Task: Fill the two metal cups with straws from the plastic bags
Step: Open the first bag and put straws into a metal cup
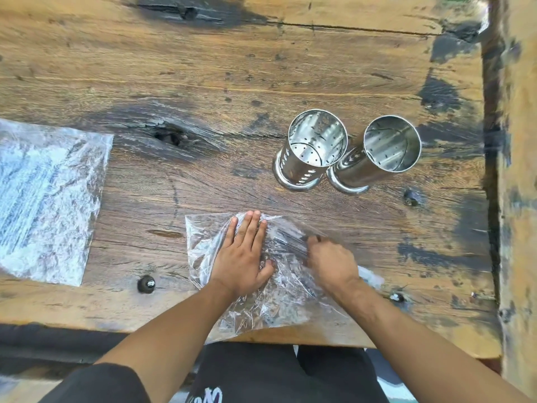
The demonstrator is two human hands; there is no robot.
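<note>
Two perforated metal cups stand upright side by side on the wooden table, the left cup (312,149) and the right cup (383,152); both look empty. A crumpled clear plastic bag (279,289) with straws inside lies at the table's near edge. My left hand (242,254) rests flat on the bag, fingers extended. My right hand (331,263) is on the bag's right part, fingers curled and blurred, seemingly pinching the plastic. A second clear bag of straws (43,199) lies flat at the far left.
The rough wooden table (203,68) has dark knots and metal bolt heads (146,284) near the front edge. A wooden beam (520,170) runs along the right side. My dark clothing shows below the table edge.
</note>
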